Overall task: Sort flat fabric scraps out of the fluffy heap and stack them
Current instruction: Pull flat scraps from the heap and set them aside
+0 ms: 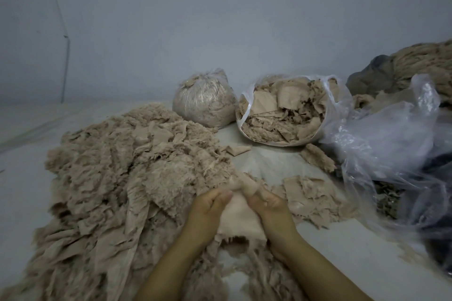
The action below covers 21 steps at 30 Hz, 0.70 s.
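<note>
A big heap of beige fluffy fabric scraps (117, 166) spreads over the left and middle of the pale floor sheet. At its near right edge both my hands hold one flat beige scrap (238, 217) between them. My left hand (208, 210) grips its upper left edge with curled fingers. My right hand (269, 208) pinches its upper right edge. A small pile of flat scraps (308, 193) lies just right of my right hand.
Two clear plastic bags stand behind the heap: a tied bag of fluff (204, 102) and an open bag of flat scraps (286, 110). Crumpled clear plastic (396, 144) and dark cloth fill the right side. A loose scrap (236, 149) lies on the sheet.
</note>
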{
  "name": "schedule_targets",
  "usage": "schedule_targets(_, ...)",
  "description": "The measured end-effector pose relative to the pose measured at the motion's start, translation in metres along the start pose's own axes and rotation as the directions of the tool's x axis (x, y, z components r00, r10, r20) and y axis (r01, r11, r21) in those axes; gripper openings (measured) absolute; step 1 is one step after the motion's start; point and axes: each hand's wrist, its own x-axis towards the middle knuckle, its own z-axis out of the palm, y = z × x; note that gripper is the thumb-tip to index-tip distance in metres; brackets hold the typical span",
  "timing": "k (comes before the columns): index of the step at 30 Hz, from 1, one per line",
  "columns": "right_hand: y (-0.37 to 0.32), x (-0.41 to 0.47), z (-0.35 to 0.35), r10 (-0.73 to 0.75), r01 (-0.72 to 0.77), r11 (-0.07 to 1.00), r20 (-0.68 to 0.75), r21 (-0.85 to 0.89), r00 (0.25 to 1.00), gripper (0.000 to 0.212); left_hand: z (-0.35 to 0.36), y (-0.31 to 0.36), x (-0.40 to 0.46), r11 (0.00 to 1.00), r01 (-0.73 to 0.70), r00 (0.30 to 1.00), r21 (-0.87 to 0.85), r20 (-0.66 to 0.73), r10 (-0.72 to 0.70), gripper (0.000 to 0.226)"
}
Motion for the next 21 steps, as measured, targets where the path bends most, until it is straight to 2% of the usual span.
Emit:
schedule_targets(3,-0.002,0.000,0.005,0.042,-0.023,0.986,-0.113,0.167,0.993,0.020,-0.006,-0.003,0.005,0.997,0.058,0.983,-0.048,-0.171,-0.065,0.033)
schedule_targets(5,0.000,-0.001,0.005,0.068,-0.041,0.985,-0.162,0.165,0.984,0.025,-0.007,-0.004,0.007,0.995,0.067,0.968,-0.068,-0.239,-0.082,0.036)
schedule_targets(7,0.001,0.000,0.005,0.089,-0.064,0.986,-0.164,0.152,0.982,0.027,-0.007,-0.005,0.006,0.992,0.071,0.966,-0.102,-0.240,-0.094,0.037)
schedule_targets(10,0.004,0.000,0.001,0.068,-0.069,0.991,0.017,0.117,0.998,0.015,-0.004,-0.003,0.002,0.991,0.061,0.989,-0.121,-0.130,-0.077,0.034)
schedule_targets(12,0.005,-0.001,-0.003,0.057,-0.054,0.998,0.143,-0.028,0.988,0.031,-0.002,-0.003,0.001,0.996,0.035,0.997,-0.080,-0.067,-0.040,0.035)
schedule_targets(13,0.005,-0.001,-0.003,0.051,-0.040,0.996,0.144,-0.077,0.988,0.031,-0.001,-0.002,0.000,0.998,0.020,0.999,-0.056,-0.042,-0.022,0.035)
schedule_targets(14,0.005,-0.001,-0.003,0.043,-0.035,0.997,0.114,-0.064,0.993,0.025,0.000,-0.001,0.000,0.999,0.010,1.000,-0.031,-0.024,-0.011,0.036)
schedule_targets(16,0.001,0.000,0.001,0.063,-0.060,0.992,-0.019,0.111,0.998,0.012,-0.001,-0.002,0.002,1.000,0.012,0.999,0.023,-0.044,-0.011,0.035)
schedule_targets(19,0.001,0.006,-0.003,0.124,-0.059,0.967,-0.253,0.248,0.959,0.011,-0.010,-0.009,0.007,0.998,0.062,0.986,0.021,-0.158,-0.058,0.035)
schedule_targets(21,-0.001,0.009,-0.010,0.149,-0.054,0.960,-0.334,0.275,0.931,0.013,-0.017,-0.011,0.007,0.998,0.051,0.977,-0.030,-0.205,-0.056,0.035)
